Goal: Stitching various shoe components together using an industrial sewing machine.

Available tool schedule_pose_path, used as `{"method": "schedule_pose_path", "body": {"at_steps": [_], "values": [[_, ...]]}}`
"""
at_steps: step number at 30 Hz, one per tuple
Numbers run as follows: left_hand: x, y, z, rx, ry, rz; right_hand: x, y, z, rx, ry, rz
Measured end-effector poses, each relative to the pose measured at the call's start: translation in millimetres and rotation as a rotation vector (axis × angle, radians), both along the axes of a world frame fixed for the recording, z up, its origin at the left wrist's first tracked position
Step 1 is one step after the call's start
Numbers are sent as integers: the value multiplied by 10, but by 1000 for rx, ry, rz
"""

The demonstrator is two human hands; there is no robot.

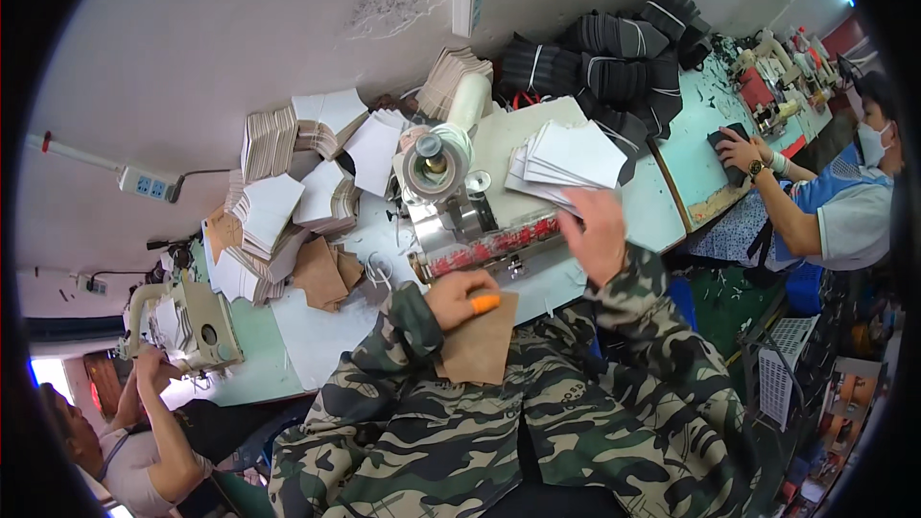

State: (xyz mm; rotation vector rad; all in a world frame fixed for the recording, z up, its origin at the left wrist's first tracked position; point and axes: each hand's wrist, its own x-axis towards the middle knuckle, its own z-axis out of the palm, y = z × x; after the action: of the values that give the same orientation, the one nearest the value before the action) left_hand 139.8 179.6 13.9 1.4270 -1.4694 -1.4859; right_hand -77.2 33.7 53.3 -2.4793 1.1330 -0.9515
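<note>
Cataloguing: one work table [317, 336], seen from the head view, tilted.
Left hand: left hand [462, 295], fingers closed on a brown cut piece [480, 345]; an orange fingertip cover [485, 303] sits on one finger.
Brown cut piece: flat, tan, hanging over the table's near edge onto the camouflage jacket [537, 422].
Right hand: right hand [597, 230], fingers together, gripping the near end of a white stack [566, 161].
White stack: fanned flat pieces, raised above the table, just right of the machine.
Machine: grey bench machine [451, 182] with a round spool head and a red strip along its front edge, between the two hands and beyond them.
Table stock, left: heaps of white cut pieces [288, 192] with brown ones [321, 273] beside them.
Table stock, far: black bundles [614, 48], banded, possibly fabric.
Others: a person [825, 201] at right with a hand on a dark item; a person [144, 441] at lower left at a sewing machine [187, 321].
</note>
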Motion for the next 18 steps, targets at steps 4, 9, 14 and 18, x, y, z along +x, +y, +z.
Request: {"method": "schedule_pose_path", "body": {"at_steps": [4, 9, 14, 18], "values": [[161, 41, -21, -126, 61, 166, 296, 502, -267, 1158, -273, 434], [300, -13, -37, -52, 155, 293, 501, 633, -325, 1192, -344, 388], [296, -10, -44, -153, -63, 206, 600, 669, -245, 639, -322, 356], [464, -50, -47, -21, -17, 287, 671, 577, -241, 998, -385, 253]]}}
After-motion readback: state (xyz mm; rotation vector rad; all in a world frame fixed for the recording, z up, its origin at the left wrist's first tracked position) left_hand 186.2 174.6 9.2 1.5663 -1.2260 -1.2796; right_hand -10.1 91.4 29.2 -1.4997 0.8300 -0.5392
